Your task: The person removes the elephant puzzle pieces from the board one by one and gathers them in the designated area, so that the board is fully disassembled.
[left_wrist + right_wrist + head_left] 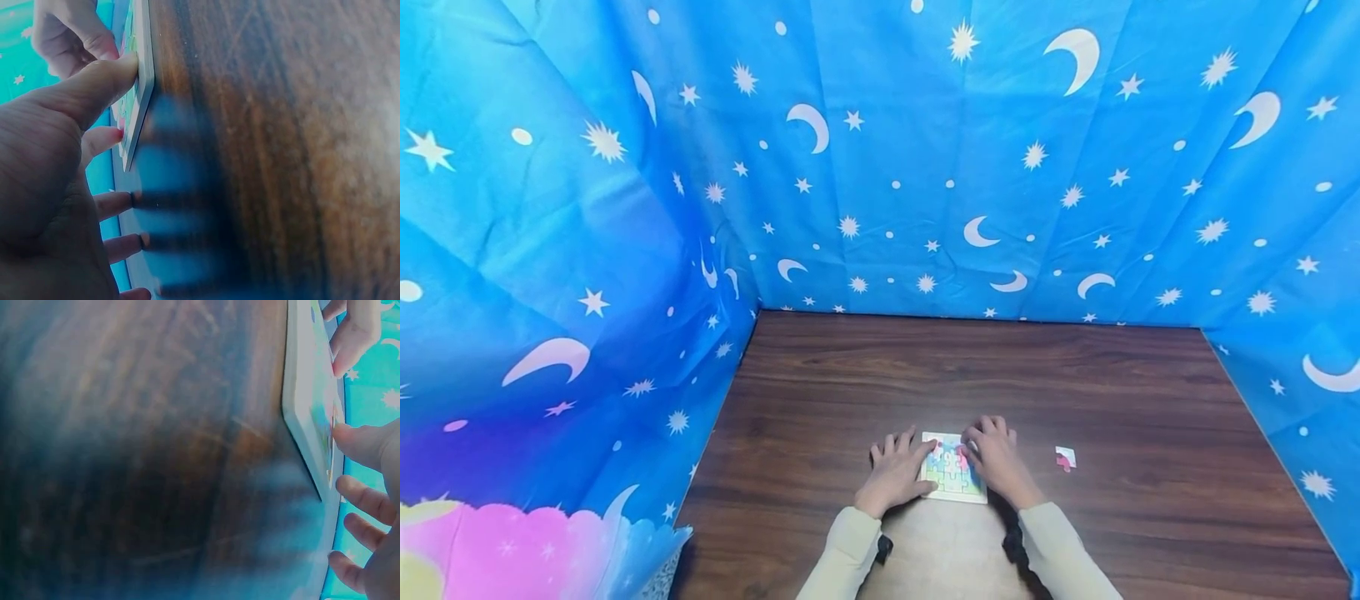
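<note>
A small jigsaw puzzle [951,479] with a pale frame and colourful pieces lies on the wooden table. My left hand [895,471] spreads its fingers at the left side; its thumb rests on the lower left of the puzzle and its index finger touches the upper left. At the upper right my right hand [998,458] bends over the puzzle and covers that corner. In the right wrist view its thumb [359,440] touches the puzzle surface, the other fingers standing apart. A loose puzzle piece [1065,458], white and red, lies to the right.
The dark wooden table [820,375] extends around the puzzle. Blue cloth [910,150] with moons and stars hangs behind it and along both sides. A pink and blue scalloped cloth [512,546] is at the lower left.
</note>
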Motion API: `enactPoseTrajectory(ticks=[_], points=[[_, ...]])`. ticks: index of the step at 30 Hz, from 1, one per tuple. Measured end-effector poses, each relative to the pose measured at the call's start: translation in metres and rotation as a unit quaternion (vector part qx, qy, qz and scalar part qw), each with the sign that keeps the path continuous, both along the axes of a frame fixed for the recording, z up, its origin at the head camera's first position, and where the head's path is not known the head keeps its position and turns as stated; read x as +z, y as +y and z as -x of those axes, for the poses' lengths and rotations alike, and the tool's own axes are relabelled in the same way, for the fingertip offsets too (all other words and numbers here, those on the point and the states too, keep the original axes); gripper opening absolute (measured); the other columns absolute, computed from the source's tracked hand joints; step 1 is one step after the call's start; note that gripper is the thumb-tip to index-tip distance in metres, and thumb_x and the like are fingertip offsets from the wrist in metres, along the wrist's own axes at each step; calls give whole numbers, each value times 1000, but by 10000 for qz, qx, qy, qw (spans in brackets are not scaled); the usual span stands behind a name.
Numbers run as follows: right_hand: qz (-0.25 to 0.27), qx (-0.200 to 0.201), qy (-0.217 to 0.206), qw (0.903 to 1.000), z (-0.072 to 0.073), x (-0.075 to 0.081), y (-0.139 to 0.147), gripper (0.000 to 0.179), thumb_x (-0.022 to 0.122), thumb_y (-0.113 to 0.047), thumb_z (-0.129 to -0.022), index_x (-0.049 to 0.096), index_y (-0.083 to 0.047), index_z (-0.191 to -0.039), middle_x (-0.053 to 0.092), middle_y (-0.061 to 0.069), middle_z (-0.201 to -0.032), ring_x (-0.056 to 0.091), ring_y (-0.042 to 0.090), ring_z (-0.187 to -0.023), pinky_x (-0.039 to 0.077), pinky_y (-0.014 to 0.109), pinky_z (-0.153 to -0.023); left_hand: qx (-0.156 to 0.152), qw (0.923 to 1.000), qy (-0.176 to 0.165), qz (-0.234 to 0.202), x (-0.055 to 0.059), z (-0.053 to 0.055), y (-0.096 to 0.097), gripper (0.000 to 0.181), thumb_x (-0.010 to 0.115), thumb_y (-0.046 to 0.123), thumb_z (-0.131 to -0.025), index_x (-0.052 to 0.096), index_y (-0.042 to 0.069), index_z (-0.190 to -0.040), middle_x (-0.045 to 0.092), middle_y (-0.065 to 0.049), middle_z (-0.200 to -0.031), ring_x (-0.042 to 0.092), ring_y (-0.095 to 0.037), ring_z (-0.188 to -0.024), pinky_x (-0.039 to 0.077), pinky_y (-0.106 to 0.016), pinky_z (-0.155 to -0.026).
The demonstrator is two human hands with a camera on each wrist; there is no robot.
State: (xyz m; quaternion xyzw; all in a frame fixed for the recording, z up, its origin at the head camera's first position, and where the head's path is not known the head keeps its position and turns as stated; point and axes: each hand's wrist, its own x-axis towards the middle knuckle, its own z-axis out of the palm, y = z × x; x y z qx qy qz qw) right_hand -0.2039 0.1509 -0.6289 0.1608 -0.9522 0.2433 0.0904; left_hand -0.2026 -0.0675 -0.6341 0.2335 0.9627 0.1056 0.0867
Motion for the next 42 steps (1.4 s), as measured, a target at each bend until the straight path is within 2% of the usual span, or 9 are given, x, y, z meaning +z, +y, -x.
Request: enactPoseTrajectory(ticks=[6, 13, 18, 23, 29, 32, 38, 42], points=[[-112, 67, 208, 9997, 2, 6, 1, 11, 82, -11, -84, 71, -10, -87, 61, 10, -103, 50, 40, -109, 39, 61, -87, 21, 9999, 38, 94, 3, 2, 3, 70, 72, 54, -87, 49, 32, -150, 36, -15, -157, 40, -40, -131, 36, -60, -93], [-253, -5, 131, 9996, 6, 4, 3, 10, 82, -10, -84, 73, -11, -86, 62, 9, -102, 51, 39, -108, 41, 60, -85, -201, 9990, 235, 308, 5, 3, 7, 66, 71, 52, -89, 48, 41, -150, 38, -18, -155, 42, -42, -130, 37, -58, -92], [-317, 0, 141, 9994, 9, 4, 4, 10, 83, -10, -82, 73, -11, -84, 62, 8, -102, 51, 39, -108, 41, 60, -85, -358, 9979, 89, 533, 8, 0, 10, 56, 65, 49, -95, 49, 44, -148, 35, -19, -157, 38, -47, -135, 34, -66, -97], [-405, 91, 241, 9988, 8, 7, 6, 11, 84, -10, -80, 74, -13, -82, 62, 8, -103, 51, 39, -110, 38, 64, -91, -398, 9977, -78, 546, 11, -2, 12, 50, 63, 47, -97, 53, 43, -145, 33, -19, -159, 36, -51, -137, 30, -71, -100], [-586, 226, 645, 9959, 6, 17, 8, 14, 85, -5, -76, 74, -12, -80, 62, 9, -102, 51, 41, -110, 38, 66, -89, -416, 9977, -62, 536, 11, -3, 12, 49, 64, 47, -96, 55, 42, -144, 34, -19, -158, 37, -51, -135, 30, -71, -99], [-485, 250, 768, 9956, 6, 19, 11, 16, 84, -1, -74, 72, -11, -77, 63, 10, -101, 51, 41, -109, 38, 66, -87, -393, 9983, -86, 413, 10, -3, 11, 48, 64, 46, -96, 55, 41, -143, 33, -19, -159, 36, -51, -136, 29, -73, -100], [421, -117, 160, 9989, -1, 20, 20, 15, 79, -2, -81, 67, -11, -78, 62, 11, -103, 49, 40, -109, 36, 61, -86, -330, 9989, -214, 242, 6, -3, 9, 48, 64, 46, -96, 55, 41, -144, 30, -18, -161, 32, -52, -139, 27, -75, -101], [648, -418, -132, 9969, -6, 20, 30, 13, 76, -4, -85, 67, -11, -80, 63, 15, -107, 48, 43, -112, 36, 61, -84, -275, 9988, -326, 235, 4, -4, 4, 49, 62, 46, -97, 53, 42, -145, 27, -17, -162, 29, -51, -141, 25, -75, -103]])
